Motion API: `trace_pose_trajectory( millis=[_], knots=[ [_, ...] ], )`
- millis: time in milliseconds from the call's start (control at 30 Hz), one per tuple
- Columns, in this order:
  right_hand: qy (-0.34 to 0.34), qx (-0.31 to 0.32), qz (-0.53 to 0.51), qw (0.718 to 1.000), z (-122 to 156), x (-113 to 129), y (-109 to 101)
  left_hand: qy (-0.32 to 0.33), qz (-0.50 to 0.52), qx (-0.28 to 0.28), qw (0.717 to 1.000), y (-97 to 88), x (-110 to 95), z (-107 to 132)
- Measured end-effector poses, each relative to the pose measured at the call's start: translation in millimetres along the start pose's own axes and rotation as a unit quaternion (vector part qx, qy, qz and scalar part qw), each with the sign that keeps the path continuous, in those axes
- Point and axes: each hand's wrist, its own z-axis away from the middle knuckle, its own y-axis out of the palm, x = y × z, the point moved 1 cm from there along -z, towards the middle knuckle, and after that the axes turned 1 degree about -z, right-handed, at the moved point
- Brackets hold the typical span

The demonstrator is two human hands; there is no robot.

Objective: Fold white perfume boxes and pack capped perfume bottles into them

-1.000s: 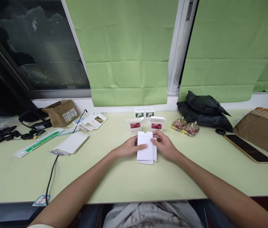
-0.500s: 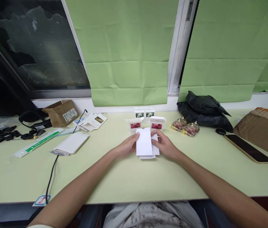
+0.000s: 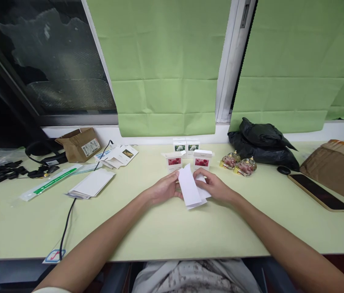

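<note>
In the middle of the table both hands hold a folded white card, its panels tilted apart from one another. My left hand grips its upper left edge, thumb on top and fingers partly behind. On the other side my right hand pinches a right-hand panel between bent fingers and thumb. Just beyond the hands stand two small white boxes with red flower pictures, the left box with raised flaps and the right box with its top lifted. Behind them are two white boxes with white flower pictures.
To the left lie a stack of white cards, flattened printed cartons, a brown carton and a black cable. To the right are glass ornaments, black bags, a phone and a brown parcel.
The white card has turned and shifted slightly right, its panels spreading at an angle. My left fingers show more below its edge, and my right hand has moved a little right.
</note>
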Motion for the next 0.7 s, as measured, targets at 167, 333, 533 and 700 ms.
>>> trace_pose_trajectory(
  millis=[167, 333, 533, 700],
  knots=[
    [0.024, 0.098, 0.019, 0.995, 2.8, 4.1, -2.9, 0.0, 0.013, -0.023, 1.0, -6.8, 1.1, -0.8],
    [0.044, 0.124, 0.031, 0.991, 6.4, 5.6, -0.6, -0.011, 0.01, -0.02, 1.0, -9.3, 0.8, 0.0],
    [0.026, 0.069, 0.008, 0.997, 1.3, -0.7, 1.2, -0.011, -0.002, -0.022, 1.0, -7.8, 0.7, -1.0],
    [-0.002, 0.004, -0.018, 1.0, -2.1, -3.7, 4.3, 0.028, -0.056, -0.041, 0.997, -4.0, 2.5, -3.5]
  ],
)
